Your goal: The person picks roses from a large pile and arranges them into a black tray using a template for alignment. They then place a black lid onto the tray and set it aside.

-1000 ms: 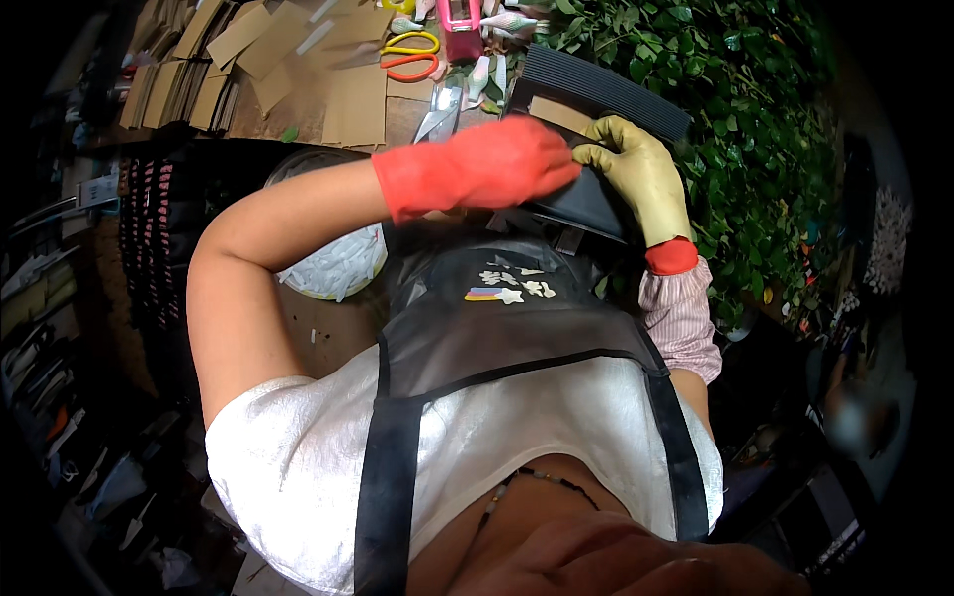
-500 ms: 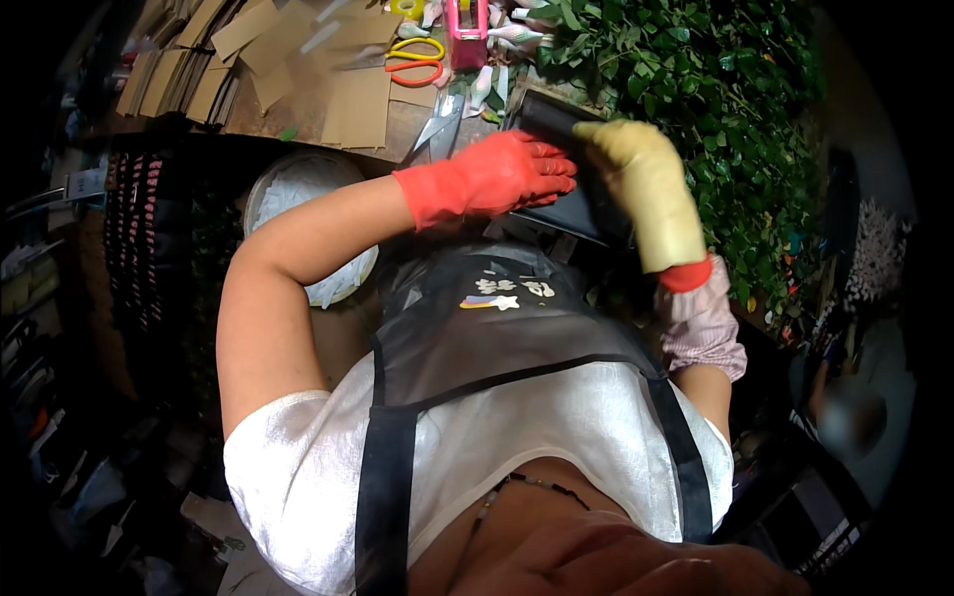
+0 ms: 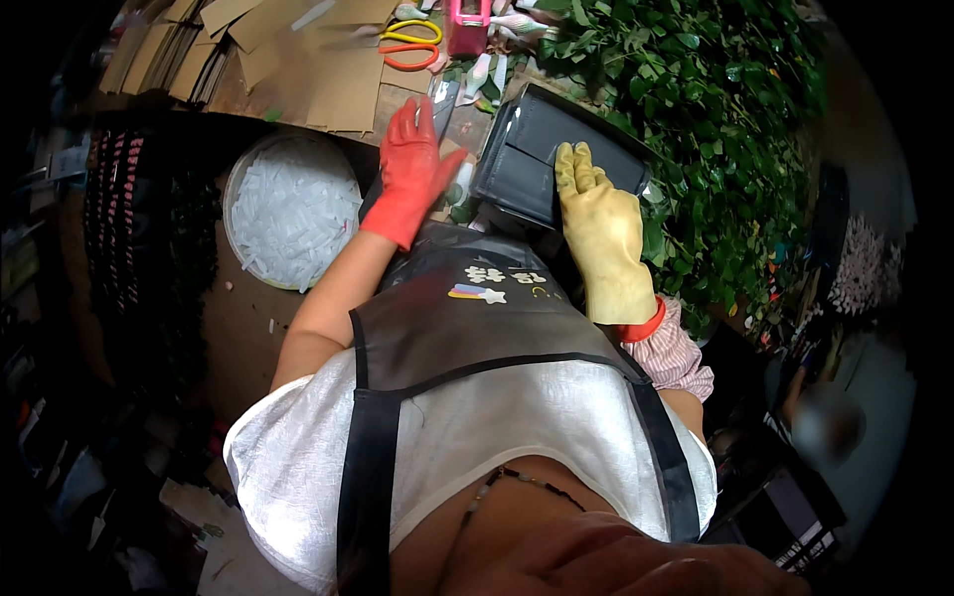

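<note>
My left hand (image 3: 411,177), in a red rubber glove, is open with its fingers stretched out at the front of the table. It is beside flower heads in pale sleeves (image 3: 478,72) and a shiny clear-and-grey strip (image 3: 441,99). Under the yellow glove of my right hand (image 3: 602,223), a dark grey, folded rectangular sheet or packet (image 3: 527,129) lies at a slant. The right fingertips rest flat on its top, outstretched and gripping nothing. Whether anything is inside the packet does not show.
Scissors with yellow and orange handles (image 3: 409,57) lie near a pink tape dispenser (image 3: 469,28). Cardboard pieces (image 3: 343,84) cover the far left. A round tub of white strips (image 3: 296,211) stands left of me. Leafy green stems (image 3: 696,129) are heaped on the right.
My left hand has left the dark packet and moved left, its fingers spreading. My right hand has moved from the packet's upper edge down onto its top, which now shows more fully.
</note>
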